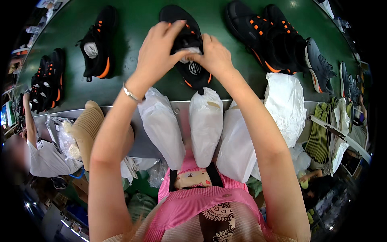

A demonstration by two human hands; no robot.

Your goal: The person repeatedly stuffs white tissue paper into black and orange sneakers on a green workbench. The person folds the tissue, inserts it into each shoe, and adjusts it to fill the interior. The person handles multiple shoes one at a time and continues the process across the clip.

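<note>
A black shoe [179,16] with orange accents lies on the green table in front of me, toe pointing away. White paper [192,51] shows in its opening, and a printed insole is visible at the heel. My left hand [159,48] curls over the shoe's left side and lace area, its thumb at the paper. My right hand [215,56] grips the collar from the right, with its thumb at the opening beside the left thumb. The hands hide the middle of the shoe. Just below stand white paper-wrapped forms [205,125].
More black-and-orange shoes [98,48] rest to the left, with a black pair [266,36] and grey shoes [320,66] to the right. Crumpled white paper [285,109], stacked beige insoles [86,131] and green insoles [318,133] line the near metal edge. Another person's arm [29,117] reaches in at left.
</note>
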